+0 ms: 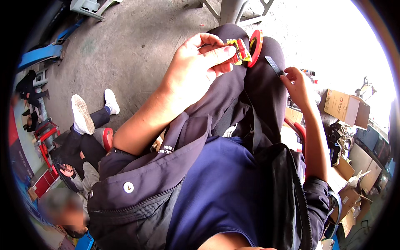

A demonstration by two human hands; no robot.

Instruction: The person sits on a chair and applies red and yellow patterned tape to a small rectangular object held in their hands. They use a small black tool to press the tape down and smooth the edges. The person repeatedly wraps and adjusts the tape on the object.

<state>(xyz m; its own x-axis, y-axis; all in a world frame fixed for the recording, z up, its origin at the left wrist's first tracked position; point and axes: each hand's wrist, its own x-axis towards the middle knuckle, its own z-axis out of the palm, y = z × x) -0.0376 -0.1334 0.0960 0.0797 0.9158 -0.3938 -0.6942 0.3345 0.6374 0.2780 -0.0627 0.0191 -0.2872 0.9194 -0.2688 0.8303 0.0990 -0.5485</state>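
Observation:
My left hand [207, 59] is raised above my knees, its thumb and fingers pinching a small red-and-yellow piece [238, 51] with dark markings; what exactly it is cannot be told. Right of that piece, a thin red ring like a narrow roll of tape [256, 48] stands on edge between my knees. A flat, narrow grey-blue strip with markings [272, 65] lies along my other thigh. The thumb and fingertips of my right hand [297, 82] are at its lower end, closed on it.
A grey plastic stool [231, 11] stands beyond my knees. At the right are an open cardboard box [340, 106], more cartons and metal parts [339, 140]. At the left sits another person with white shoes [82, 115], near a red-framed cart [47, 132] and a blue metal beam [40, 56].

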